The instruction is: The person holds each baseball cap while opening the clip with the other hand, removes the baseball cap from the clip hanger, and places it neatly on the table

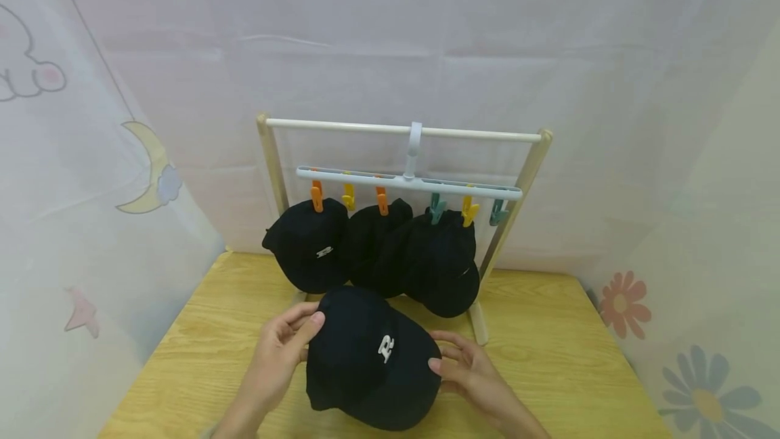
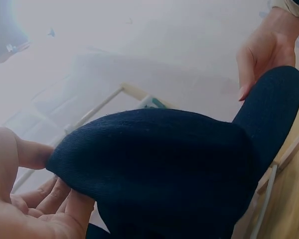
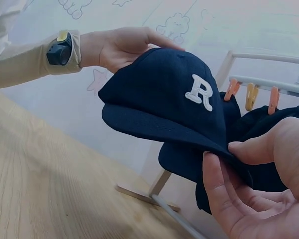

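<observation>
A dark navy baseball cap [image 1: 350, 358] with a white letter R [image 1: 386, 348] is held up in front of the rack, its brim toward the right. My left hand [image 1: 277, 351] pinches the crown's edge between thumb and fingers, as the left wrist view also shows. On the other side, my right hand [image 1: 469, 371] grips the brim; in the right wrist view its thumb lies on top and its fingers underneath. Behind the held cap, several dark caps hang in a row, among them a cap [image 1: 311, 246] with a white emblem at the left.
A small wooden rack [image 1: 530, 164] stands on the wood-grain table [image 1: 567, 358]. From its white bar hangs a pale hanger [image 1: 359, 177] with orange, yellow and teal clips. The rightmost teal clip [image 1: 498, 213] holds nothing. A patterned cloth [image 1: 390, 39] covers the walls behind.
</observation>
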Demonstrator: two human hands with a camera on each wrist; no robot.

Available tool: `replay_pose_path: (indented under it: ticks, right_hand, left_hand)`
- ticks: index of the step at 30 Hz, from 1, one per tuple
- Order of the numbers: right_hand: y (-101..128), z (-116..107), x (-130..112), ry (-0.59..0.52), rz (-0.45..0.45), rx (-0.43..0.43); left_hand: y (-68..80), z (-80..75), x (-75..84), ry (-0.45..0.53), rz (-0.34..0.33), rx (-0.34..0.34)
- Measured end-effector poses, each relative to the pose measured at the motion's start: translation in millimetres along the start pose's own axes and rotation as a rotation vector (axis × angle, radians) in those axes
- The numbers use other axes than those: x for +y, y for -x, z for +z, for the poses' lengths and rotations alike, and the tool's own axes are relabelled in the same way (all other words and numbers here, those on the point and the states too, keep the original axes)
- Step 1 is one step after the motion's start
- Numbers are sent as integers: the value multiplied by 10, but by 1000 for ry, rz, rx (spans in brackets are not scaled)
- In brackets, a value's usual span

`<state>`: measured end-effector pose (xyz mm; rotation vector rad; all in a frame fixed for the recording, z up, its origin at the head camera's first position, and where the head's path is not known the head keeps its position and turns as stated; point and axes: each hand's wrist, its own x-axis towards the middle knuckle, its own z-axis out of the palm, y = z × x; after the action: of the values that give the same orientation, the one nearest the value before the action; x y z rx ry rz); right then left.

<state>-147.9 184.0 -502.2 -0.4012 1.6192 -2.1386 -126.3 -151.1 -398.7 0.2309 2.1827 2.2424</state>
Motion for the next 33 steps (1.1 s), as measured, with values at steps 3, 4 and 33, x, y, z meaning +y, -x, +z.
replay_pose_path:
  ticks: [3,4,33]
  right_hand:
    - [-35,14,57,-10,-26,-8]
    - [-47,23,75,-16,-32,-10]
    - [-508,296,378,-32,47,29]
  left_hand:
    - [-11,-56,-15,-13,1,-5]
    - [-15,-77,-23,-20,2,-6]
    - [-186,-546,-212,-258,-47,123]
